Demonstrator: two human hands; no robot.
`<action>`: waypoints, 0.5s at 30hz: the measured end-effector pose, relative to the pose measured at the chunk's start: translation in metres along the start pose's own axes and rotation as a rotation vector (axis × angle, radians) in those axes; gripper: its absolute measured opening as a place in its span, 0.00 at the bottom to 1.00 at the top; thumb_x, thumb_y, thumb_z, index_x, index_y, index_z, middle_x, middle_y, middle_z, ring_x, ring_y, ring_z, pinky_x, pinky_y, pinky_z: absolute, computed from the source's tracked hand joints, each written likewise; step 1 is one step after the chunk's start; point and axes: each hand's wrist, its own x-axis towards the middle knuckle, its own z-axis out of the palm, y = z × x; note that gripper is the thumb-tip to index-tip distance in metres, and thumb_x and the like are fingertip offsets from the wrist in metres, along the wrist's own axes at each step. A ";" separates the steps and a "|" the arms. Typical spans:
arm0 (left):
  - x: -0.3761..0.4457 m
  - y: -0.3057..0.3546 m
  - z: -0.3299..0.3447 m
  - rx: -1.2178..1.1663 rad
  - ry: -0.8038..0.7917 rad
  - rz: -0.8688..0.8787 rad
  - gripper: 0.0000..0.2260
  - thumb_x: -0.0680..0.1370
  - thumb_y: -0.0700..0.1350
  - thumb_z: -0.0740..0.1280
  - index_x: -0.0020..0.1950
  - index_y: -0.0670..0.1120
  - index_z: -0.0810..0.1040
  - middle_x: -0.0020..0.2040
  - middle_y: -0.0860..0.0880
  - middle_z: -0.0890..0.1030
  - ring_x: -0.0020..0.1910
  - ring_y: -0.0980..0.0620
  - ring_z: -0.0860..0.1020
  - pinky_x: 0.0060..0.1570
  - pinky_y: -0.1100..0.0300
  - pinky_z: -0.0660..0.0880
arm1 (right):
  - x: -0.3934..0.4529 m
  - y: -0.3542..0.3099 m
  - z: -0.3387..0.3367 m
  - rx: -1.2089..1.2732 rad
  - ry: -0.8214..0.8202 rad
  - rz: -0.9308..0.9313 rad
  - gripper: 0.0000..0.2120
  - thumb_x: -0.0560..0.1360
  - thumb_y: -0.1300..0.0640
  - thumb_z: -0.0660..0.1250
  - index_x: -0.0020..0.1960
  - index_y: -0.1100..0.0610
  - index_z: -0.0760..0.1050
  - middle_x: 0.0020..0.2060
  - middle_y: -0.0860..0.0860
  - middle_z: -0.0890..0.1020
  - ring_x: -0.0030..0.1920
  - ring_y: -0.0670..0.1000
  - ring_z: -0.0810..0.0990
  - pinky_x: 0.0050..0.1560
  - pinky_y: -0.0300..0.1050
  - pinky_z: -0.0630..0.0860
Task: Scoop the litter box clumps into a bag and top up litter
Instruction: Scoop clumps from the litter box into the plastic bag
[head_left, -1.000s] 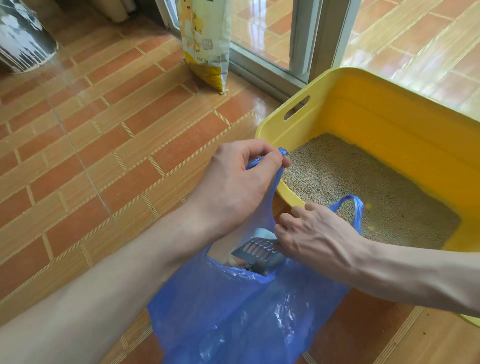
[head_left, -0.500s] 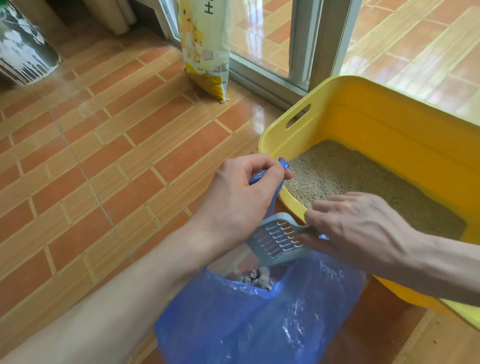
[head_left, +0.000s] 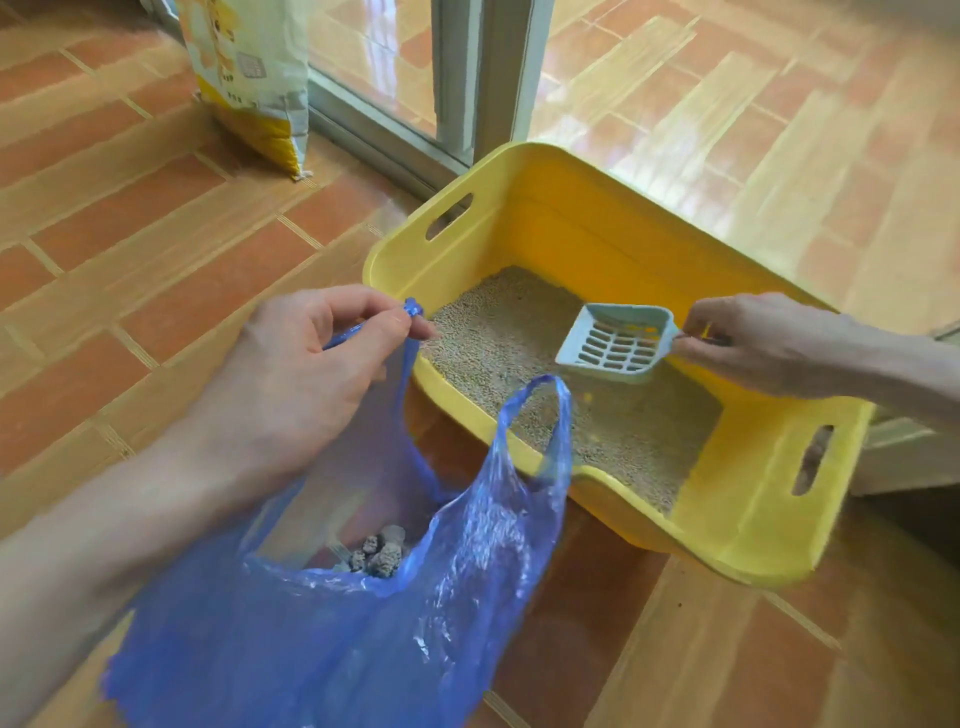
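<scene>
The litter box (head_left: 545, 218) is smooth yellow plastic with a soft sheen on its walls. The litter (head_left: 498, 343) inside is a matt, grainy beige bed. The scoop (head_left: 615, 343) is pale blue-grey moulded plastic, slotted and matt. The bag (head_left: 363, 639) is thin, translucent blue plastic film, crinkled and glossy, with rough grey clumps (head_left: 376, 556) showing inside. The floor (head_left: 130, 218) is glazed orange and tan tile, shiny. The litter sack (head_left: 254, 78) at the floor's far edge looks like smooth printed plastic.

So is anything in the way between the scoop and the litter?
Nothing visible. The scoop, held by the right hand, hangs over bare litter inside the yellow box. The blue bag sits off to the side.
</scene>
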 end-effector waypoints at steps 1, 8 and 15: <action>0.001 -0.001 0.001 -0.005 -0.001 0.002 0.10 0.83 0.51 0.67 0.47 0.52 0.86 0.23 0.57 0.67 0.22 0.58 0.64 0.26 0.63 0.60 | 0.003 0.011 0.006 -0.013 -0.069 0.030 0.17 0.81 0.38 0.59 0.55 0.51 0.75 0.42 0.49 0.80 0.39 0.51 0.79 0.38 0.51 0.77; 0.010 -0.003 0.006 0.003 -0.013 0.011 0.10 0.82 0.52 0.67 0.48 0.52 0.86 0.25 0.55 0.64 0.23 0.56 0.61 0.25 0.63 0.58 | -0.004 0.043 0.039 -0.194 -0.189 0.035 0.10 0.81 0.49 0.64 0.53 0.55 0.78 0.41 0.47 0.79 0.40 0.50 0.79 0.38 0.45 0.75; 0.014 0.001 0.015 -0.019 -0.014 0.003 0.11 0.83 0.49 0.66 0.48 0.49 0.86 0.27 0.53 0.66 0.24 0.55 0.60 0.22 0.66 0.58 | -0.012 0.050 0.050 -0.371 -0.134 -0.016 0.14 0.78 0.45 0.65 0.38 0.52 0.74 0.31 0.44 0.74 0.30 0.47 0.71 0.32 0.42 0.71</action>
